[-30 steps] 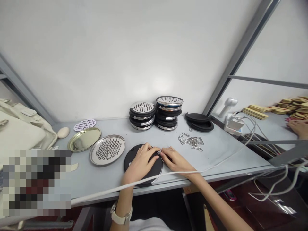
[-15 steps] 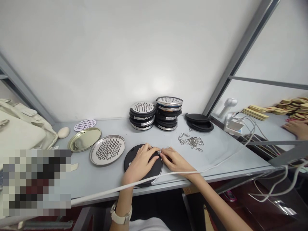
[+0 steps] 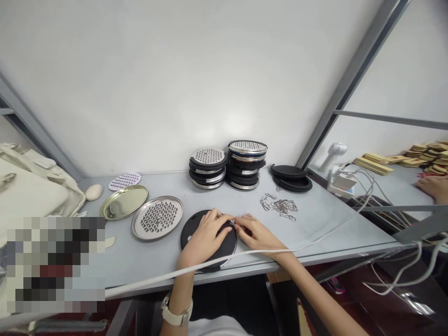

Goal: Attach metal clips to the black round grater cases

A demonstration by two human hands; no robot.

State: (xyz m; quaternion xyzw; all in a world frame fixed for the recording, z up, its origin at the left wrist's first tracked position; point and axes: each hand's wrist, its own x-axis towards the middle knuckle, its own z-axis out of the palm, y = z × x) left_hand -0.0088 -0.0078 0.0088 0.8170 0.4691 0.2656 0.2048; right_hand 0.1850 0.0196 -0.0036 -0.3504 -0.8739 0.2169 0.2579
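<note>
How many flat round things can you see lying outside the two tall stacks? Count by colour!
Black: 3 (1 big disc under the left hand, 2 covers)
Silver plate: 1
Gold plate: 1
White-purple grater: 1
Total: 6

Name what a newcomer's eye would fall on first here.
The left hand lies across a black disc near the grey table's front edge, the right hand at the disc's far right rim. Beyond, two stacks of round graters stand side by side near the wall. A loose pile of metal clips lies to the right.
</note>
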